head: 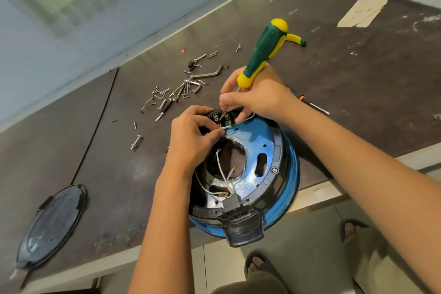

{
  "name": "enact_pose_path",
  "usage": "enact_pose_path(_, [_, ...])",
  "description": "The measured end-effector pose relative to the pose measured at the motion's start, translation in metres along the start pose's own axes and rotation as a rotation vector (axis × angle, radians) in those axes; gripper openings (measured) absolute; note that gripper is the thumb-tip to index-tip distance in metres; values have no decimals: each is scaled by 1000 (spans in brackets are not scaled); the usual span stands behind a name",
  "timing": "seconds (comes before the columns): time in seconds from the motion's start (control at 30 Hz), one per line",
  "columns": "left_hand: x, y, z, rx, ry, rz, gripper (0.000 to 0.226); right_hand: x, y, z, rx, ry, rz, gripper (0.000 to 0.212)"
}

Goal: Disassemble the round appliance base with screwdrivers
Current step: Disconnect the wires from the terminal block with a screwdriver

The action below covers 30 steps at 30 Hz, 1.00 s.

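I see a dark brown, scuffed worktable (334,93) filling most of the view, and on its near edge, right of centre, sits the round blue metal appliance base with a black plastic rim (269,169), opened up so its white wires (222,172) show around the central hole. At the near left lies a round black plastic cover plate (51,227), well apart from the base. My left hand (191,136) rests on the far side of the base, fingers pinched together on a white wire beside a black terminal block (220,119). My right hand (257,95) is clamped around the shaft of a green-and-yellow-handled screwdriver (263,51), its tip down at the terminals. Beyond the hands, a scatter of silver screws and bent metal clips (181,88) lies on the table. A second screwdriver with an orange collar (312,105) lies to the right. A torn tan paper scrap (362,12) sits far right. I can read no brand or writing anywhere.
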<state>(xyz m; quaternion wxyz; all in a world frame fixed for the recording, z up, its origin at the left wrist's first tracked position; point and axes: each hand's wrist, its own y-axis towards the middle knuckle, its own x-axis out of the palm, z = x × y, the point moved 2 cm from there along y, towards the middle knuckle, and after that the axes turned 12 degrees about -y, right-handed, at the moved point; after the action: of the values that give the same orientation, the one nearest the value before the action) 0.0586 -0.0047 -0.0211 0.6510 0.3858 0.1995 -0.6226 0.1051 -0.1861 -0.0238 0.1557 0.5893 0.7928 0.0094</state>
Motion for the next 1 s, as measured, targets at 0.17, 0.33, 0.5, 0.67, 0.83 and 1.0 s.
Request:
enact_pose_path(0.17, [-1,1,0,5,15,-2,7,4,-3,1,-6,-68,28,9])
enact_pose_path(0.33, [0,1,-1,3,26,-1,7,1,-1,-2,10,-65,11,8])
enact_pose_path(0.5, [0,3,-3,4,20,-3,6,2,3,-5,98,-14,20,6])
enact_pose_path(0.67, [0,3,-4,6,15,-7,7,2,6,-8,132,1,22,7])
enact_pose_path(0.83, [0,3,-2,0,7,-12,6,2,12,-6,196,34,19,6])
enact_pose_path(1.0, [-1,2,0,3,5,-22,5,3,20,-2,234,58,20,6])
